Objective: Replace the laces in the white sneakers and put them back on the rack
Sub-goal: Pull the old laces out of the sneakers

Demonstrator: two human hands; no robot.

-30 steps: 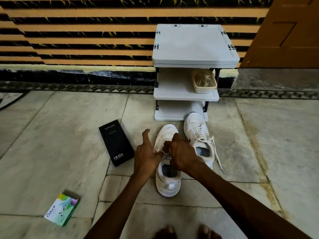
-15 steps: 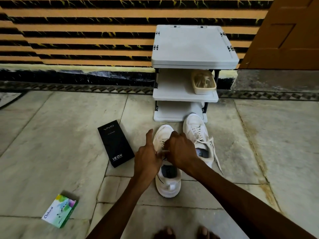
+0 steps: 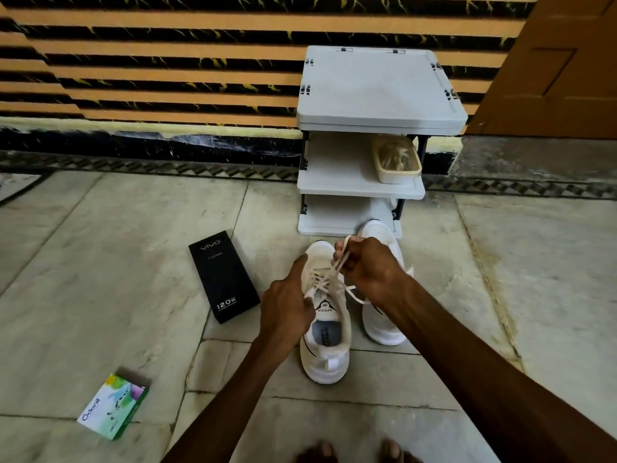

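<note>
**Q:** What surrounds the work?

**A:** A stone floor [image 3: 100,262] runs to a striped wall [image 3: 150,61], with a brown door [image 3: 551,61] at far right. A grey three-shelf rack [image 3: 377,91] stands against the wall. A cream basket [image 3: 399,178] sits on the right side of its middle shelf. A black box [image 3: 223,275] lies left of the sneakers, and a green box [image 3: 113,407] sits near left. The right forearm crosses the right sneaker [image 3: 384,329] and hides its middle; that shoe's toe reaches the rack's foot.

**Q:** And the hands?

**A:** Both are over the left sneaker [image 3: 329,359], which stands on the floor just in front of the rack, beside its mate. The right hand [image 3: 370,269] is clenched round the lace [image 3: 329,279], held taut above the toe end. The left hand [image 3: 287,305] pinches a strand beside the tongue, forefinger straight along the shoe's left side.

**Q:** Any lettering?

**A:** "VIVO" and "120W" on the black box, "Odonil" on the green box, "SPEED" on the tongue.
</note>
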